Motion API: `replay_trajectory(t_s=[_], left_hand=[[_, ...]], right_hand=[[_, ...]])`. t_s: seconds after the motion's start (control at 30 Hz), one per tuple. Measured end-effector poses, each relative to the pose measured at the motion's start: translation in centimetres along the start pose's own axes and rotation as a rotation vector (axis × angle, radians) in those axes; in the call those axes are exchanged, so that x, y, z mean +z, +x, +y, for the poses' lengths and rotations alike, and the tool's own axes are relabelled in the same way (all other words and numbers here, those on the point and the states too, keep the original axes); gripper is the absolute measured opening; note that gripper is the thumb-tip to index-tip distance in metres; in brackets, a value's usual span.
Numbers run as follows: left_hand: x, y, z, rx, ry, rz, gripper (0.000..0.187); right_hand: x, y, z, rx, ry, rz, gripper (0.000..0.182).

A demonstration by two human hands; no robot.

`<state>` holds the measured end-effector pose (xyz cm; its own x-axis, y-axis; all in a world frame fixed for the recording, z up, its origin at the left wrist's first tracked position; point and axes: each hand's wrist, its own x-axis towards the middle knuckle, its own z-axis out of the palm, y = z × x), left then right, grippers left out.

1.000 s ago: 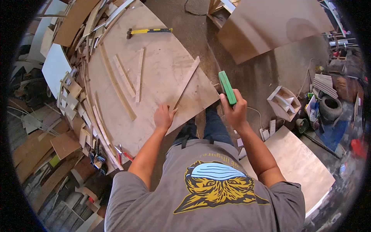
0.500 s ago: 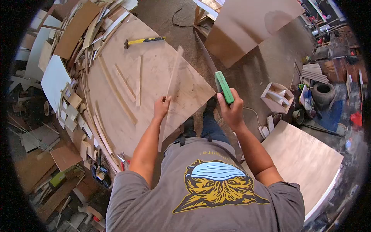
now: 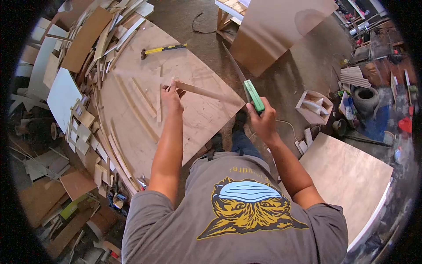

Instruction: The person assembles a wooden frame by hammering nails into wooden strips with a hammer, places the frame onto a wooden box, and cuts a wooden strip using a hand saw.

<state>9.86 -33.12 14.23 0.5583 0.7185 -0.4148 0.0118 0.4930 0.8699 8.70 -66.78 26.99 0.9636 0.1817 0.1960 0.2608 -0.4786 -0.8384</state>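
My left hand [image 3: 173, 97] is closed around a thin wooden strip [image 3: 204, 91], which lies crosswise above the plywood-topped table [image 3: 198, 125]. The strip's left part is smeared by motion. In my right hand [image 3: 264, 121] is a handsaw, gripped by its green handle [image 3: 253, 96]. Its narrow blade [image 3: 234, 61] points away from me, past the table's right corner. On the tabletop, left of my left hand, lie a short strip [image 3: 144, 97] and a long strip [image 3: 134, 107]. Farther back rests a hammer [image 3: 165, 49] with a yellow and black handle.
Piled wood offcuts [image 3: 83, 119] crowd the table's left edge. A large brown panel [image 3: 277, 35] leans at a wooden frame [image 3: 226, 20] ahead. To the right are a small wooden box [image 3: 314, 108], a dark round pot [image 3: 366, 97] and a pale plywood sheet [image 3: 347, 176].
My left hand has moved forward and left, turning the strip from lengthwise to crosswise. My right hand still holds the handsaw in nearly the same place.
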Motion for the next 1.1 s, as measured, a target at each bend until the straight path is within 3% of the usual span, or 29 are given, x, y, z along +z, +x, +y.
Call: replay_trajectory(t_s=[0.23,0.33,0.53,0.73,0.83,0.93,1.1], left_hand=[[-2.2,-3.7,-2.0,0.061,-0.175,0.067,0.051],[-3.3,-4.8,-4.0,-0.053,-0.225,0.246,0.054],[-5.4,-7.6,-9.1,-0.187,-0.351,0.503,0.052],[-3.9,-9.0,-15.5,-0.172,-0.419,0.534,0.05],[-1.0,-9.2,-17.1,-0.153,-0.356,0.778,0.046],[0.4,-9.9,-17.1,-0.202,-0.273,0.82,0.045],[-3.9,-11.2,-21.8,-0.487,0.133,0.653,0.046]], right_hand=[[0.1,0.6,2.0,0.059,-0.056,0.002,0.022],[-0.3,1.2,2.5,0.104,-0.058,-0.027,0.023],[-0.2,3.6,4.4,0.067,-0.067,-0.075,0.025],[-0.7,7.4,7.2,0.031,-0.001,-0.207,0.027],[-1.4,9.2,9.3,0.039,0.006,-0.267,0.026],[-2.2,11.3,11.6,0.005,0.019,-0.33,0.025],[-2.6,14.3,14.5,-0.03,0.041,-0.384,0.024]])
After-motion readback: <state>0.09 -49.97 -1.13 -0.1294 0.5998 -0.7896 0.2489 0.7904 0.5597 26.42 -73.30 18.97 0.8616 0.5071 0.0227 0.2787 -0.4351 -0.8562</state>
